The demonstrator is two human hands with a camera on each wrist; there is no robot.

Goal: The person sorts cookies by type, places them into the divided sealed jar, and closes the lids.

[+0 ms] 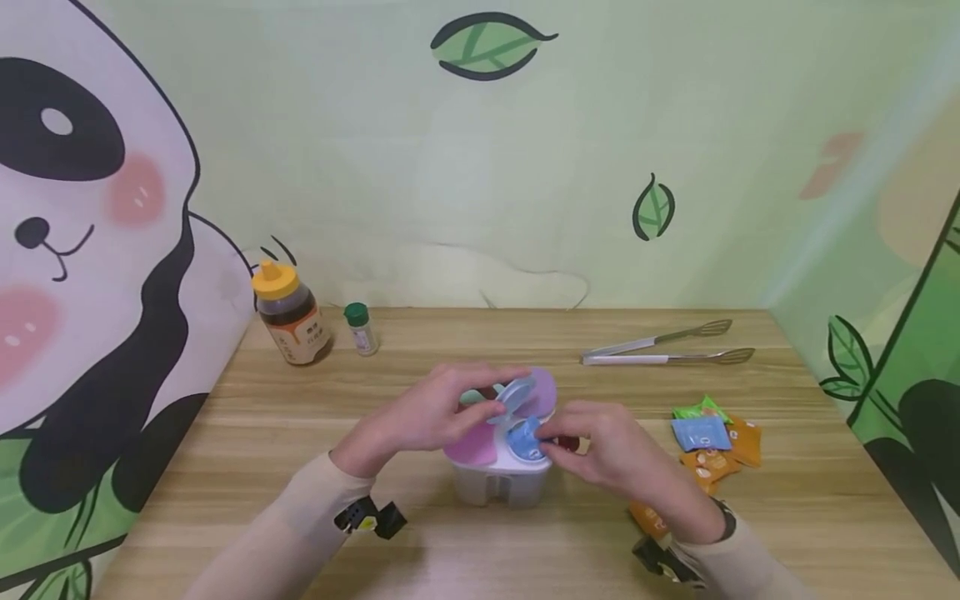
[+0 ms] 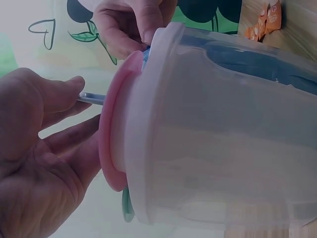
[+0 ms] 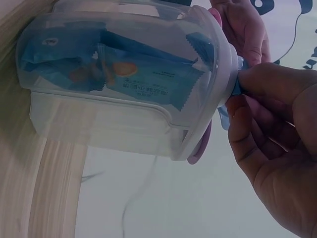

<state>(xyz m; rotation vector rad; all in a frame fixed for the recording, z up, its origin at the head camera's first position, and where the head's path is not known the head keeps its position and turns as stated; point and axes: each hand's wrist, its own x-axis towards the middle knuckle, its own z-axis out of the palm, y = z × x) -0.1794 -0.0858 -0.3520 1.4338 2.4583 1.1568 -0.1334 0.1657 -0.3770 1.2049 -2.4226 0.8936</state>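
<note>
A translucent divided container [image 1: 501, 490] with a white top stands on the table before me. Its flip lids are pink [image 1: 472, 447], purple [image 1: 543, 390], green and light blue. My left hand [image 1: 438, 408] pinches the raised light blue lid [image 1: 514, 397] between thumb and fingers. At the round opening under that lid, my right hand [image 1: 617, 446] pinches a blue snack packet [image 1: 525, 439], partly inside the opening. Through the clear wall in the right wrist view, several blue packets [image 3: 153, 77] show in the compartment below. The green lid [image 2: 128, 204] is mostly hidden from the head view by my left hand.
Right of the container lie loose packets: orange [image 1: 744, 442], blue [image 1: 702, 433] and green [image 1: 693, 410], some partly behind my right forearm. Metal tongs [image 1: 667, 359] lie at the back right. A yellow-capped syrup bottle [image 1: 298, 327] and a small green-capped jar [image 1: 363, 335] stand back left, near the wall.
</note>
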